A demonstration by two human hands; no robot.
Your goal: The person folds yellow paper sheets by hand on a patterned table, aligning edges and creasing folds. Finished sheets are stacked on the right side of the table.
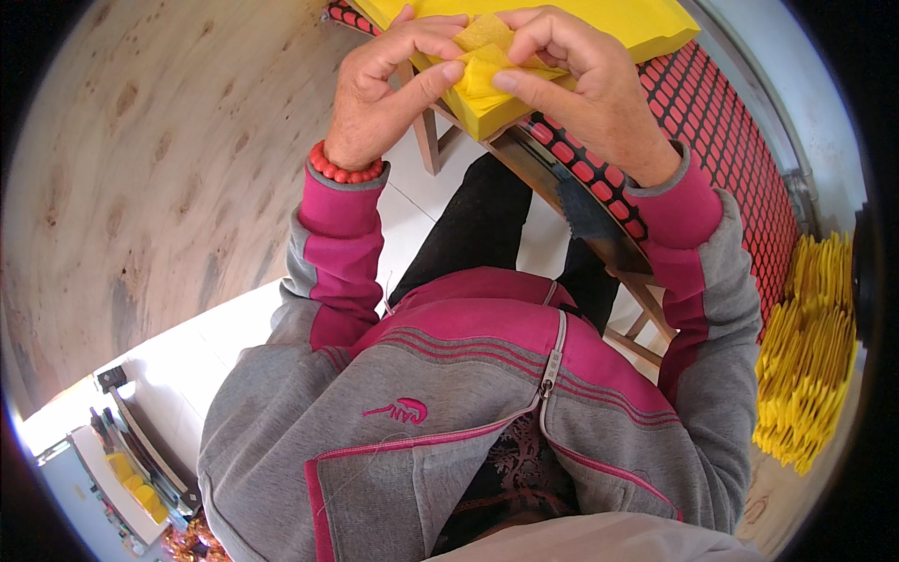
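Between my two hands is a thin, folded piece of yellow paper point(485, 64), held at the top of the view over a thick yellow block or stack point(623, 26). My left hand point(389, 89) pinches its left side between thumb and fingers. From the other side, my right hand point(585, 84) grips it with thumb and bent forefinger. Both thumbs point inward, their tips a little apart on the paper. How the layers underneath are folded is partly hidden by my fingers. A red bead bracelet point(346, 167) circles my left wrist.
A red-and-black patterned cover point(707, 117) lies under the yellow block, above a wooden frame point(534, 155). To the right stands a pile of folded yellow papers point(805, 361). A broad wooden board point(140, 178) fills the left. Boxed items point(117, 478) sit at lower left.
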